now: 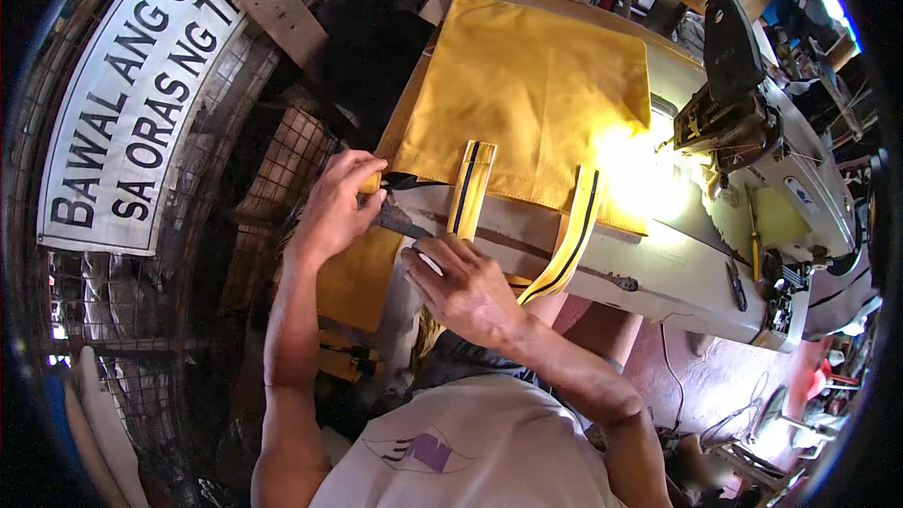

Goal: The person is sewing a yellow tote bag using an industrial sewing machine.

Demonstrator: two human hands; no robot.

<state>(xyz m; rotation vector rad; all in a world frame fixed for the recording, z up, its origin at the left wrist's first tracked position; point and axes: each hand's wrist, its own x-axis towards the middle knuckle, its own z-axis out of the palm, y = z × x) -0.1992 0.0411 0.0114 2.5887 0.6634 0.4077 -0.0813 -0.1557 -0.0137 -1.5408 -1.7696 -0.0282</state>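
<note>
A flat yellow fabric panel [531, 94] lies on the sewing table, with a stitched lower edge. Two yellow straps with a dark centre stripe hang off that edge: a left strap [473, 190] and a curving right strap [576, 235]. At the panel's lower left corner, my left hand [337, 205] pinches a small yellow piece [372, 182] between thumb and fingers. My right hand [470, 292] is closed beside the lower end of the left strap. A dark grey, narrow flat thing [403, 223] runs between the two hands; what my right fingers grip is hidden.
A sewing machine [738, 122] with a bright lamp stands at the right. Small tools [736, 284] lie on the table [677, 287] near it. More yellow fabric [353, 282] hangs below my left hand. A wire-mesh wall with a white sign [132, 122] rises at the left.
</note>
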